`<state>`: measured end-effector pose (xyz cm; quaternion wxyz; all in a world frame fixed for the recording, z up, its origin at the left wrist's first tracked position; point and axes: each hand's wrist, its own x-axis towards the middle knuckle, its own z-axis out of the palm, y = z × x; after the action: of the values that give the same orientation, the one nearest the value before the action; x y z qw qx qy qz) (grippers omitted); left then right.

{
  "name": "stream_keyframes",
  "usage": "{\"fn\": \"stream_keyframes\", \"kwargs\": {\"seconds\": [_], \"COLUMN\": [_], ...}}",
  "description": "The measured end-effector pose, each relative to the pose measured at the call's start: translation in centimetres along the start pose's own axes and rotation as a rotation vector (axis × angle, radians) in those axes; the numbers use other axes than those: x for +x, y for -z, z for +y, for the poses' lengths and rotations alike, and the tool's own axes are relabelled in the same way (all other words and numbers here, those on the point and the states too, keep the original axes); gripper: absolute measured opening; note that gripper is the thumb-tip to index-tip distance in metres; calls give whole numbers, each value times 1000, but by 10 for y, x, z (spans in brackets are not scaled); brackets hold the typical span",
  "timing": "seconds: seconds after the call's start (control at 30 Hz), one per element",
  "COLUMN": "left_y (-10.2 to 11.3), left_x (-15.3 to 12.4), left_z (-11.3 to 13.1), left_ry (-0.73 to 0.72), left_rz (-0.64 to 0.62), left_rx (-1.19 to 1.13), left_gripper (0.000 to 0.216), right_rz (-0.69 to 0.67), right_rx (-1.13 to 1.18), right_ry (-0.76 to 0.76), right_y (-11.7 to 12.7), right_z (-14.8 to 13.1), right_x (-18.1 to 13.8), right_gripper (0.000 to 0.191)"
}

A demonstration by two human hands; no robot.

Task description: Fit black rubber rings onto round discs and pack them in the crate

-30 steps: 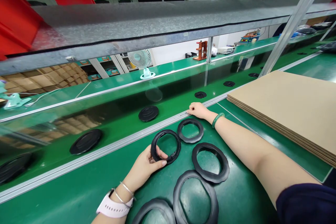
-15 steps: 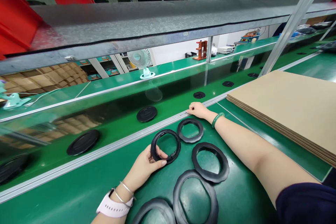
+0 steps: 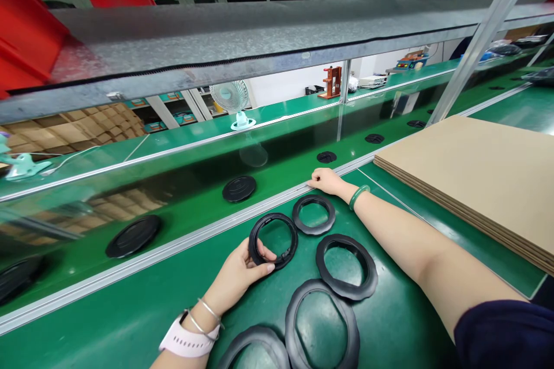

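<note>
My left hand point(image 3: 244, 268) grips a black plastic ring point(image 3: 295, 236), its thumb on the near rim and fingers through the opening. Touching or almost touching that ring is a smaller black ring point(image 3: 314, 231), flat on the green table. Nearer me lie more black rings with wavy outer edges: one to the right point(image 3: 373, 274), a larger ring point(image 3: 290, 326), and another ring point(image 3: 259, 334) cut off by the bottom of the view. My right hand point(image 3: 326, 180) rests on the metal rail point(image 3: 259, 207), fingers curled in and nothing visible in them.
Beyond the rail, a green conveyor belt point(image 3: 281, 176) carries several black round discs point(image 3: 239, 189). Flat cardboard sheets point(image 3: 471, 167) are stacked at right. A metal shelf point(image 3: 259, 40) spans overhead, with a red bin point(image 3: 28, 34) at left and a slanted post point(image 3: 485, 34) at right.
The discs on the belt have shifted slightly to the left. Both hands and the rings have stayed where they were.
</note>
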<state>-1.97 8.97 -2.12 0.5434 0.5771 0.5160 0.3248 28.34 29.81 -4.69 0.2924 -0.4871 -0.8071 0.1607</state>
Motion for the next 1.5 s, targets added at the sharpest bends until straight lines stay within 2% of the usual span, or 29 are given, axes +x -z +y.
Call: {"fn": "stream_keyframes", "kwargs": {"seconds": [1.2,1.27,1.43,1.5], "left_y": [-1,-1,-1,-1], "left_x": [1,0,0,0], "left_z": [1,1,2,2], "left_ry": [7,11,17,17], "left_rz": [-7,-11,-12,-13], "left_rx": [18,14,10,11], "left_gripper": [34,34,35,35], "right_rz": [11,26,70,86], "right_rx": [10,34,117,130], "right_ry": [-13,-9,22,26], "right_y": [-1,-2,-3,-4], "right_z": [0,0,2,3], "right_x": [0,0,1,1], "right_gripper": [37,34,7,4]}}
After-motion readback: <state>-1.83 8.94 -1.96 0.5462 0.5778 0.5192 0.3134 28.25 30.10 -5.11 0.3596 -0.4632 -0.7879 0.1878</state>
